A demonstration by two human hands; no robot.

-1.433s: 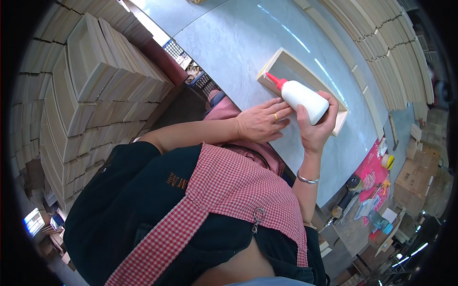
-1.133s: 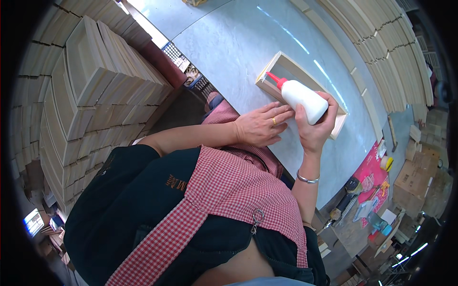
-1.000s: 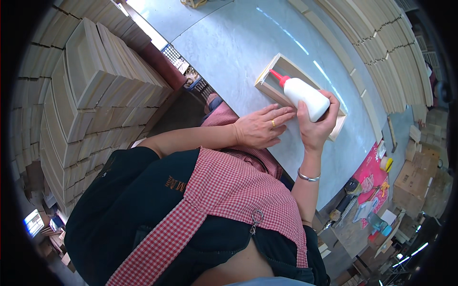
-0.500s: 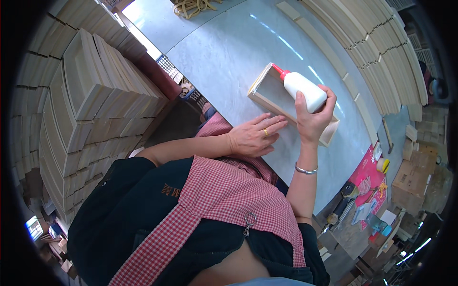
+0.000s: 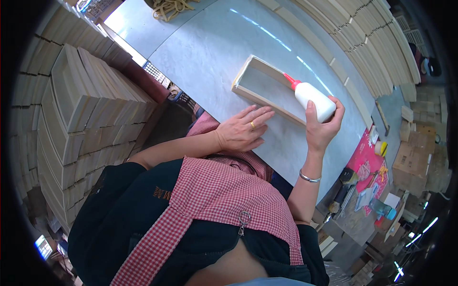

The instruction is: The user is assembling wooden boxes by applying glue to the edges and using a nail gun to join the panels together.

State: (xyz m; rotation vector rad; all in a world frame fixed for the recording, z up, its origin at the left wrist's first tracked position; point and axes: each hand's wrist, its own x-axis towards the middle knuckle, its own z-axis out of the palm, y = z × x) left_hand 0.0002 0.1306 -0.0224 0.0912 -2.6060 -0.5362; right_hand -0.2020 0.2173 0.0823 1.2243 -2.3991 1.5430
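My right hand (image 5: 324, 121) is wrapped round a white squeeze glue bottle (image 5: 315, 101) with a red nozzle, held tilted. The nozzle tip points up and left, over the far long side of a rectangular wooden frame (image 5: 271, 108); I cannot tell whether it touches the wood. The frame lies on the grey tabletop (image 5: 205, 62), its right end hidden behind the bottle and my right hand. Flat on the table beside the frame's near side rests my left hand (image 5: 243, 129), fingers stretched out, a ring on one finger and nothing held.
Tall stacks of wooden frames (image 5: 86, 105) rise at the left. Long rows of wooden strips (image 5: 353, 38) line the table's far right side. A bundle of beige bands (image 5: 174, 7) lies at the far edge. Rightward are a pink sheet (image 5: 361, 152), tape, a hammer and a cardboard box (image 5: 412, 157).
The glue bottle in my right hand has moved from the frame's far left corner rightward along its far side. In the view, the frame and my left hand sit slightly further left.
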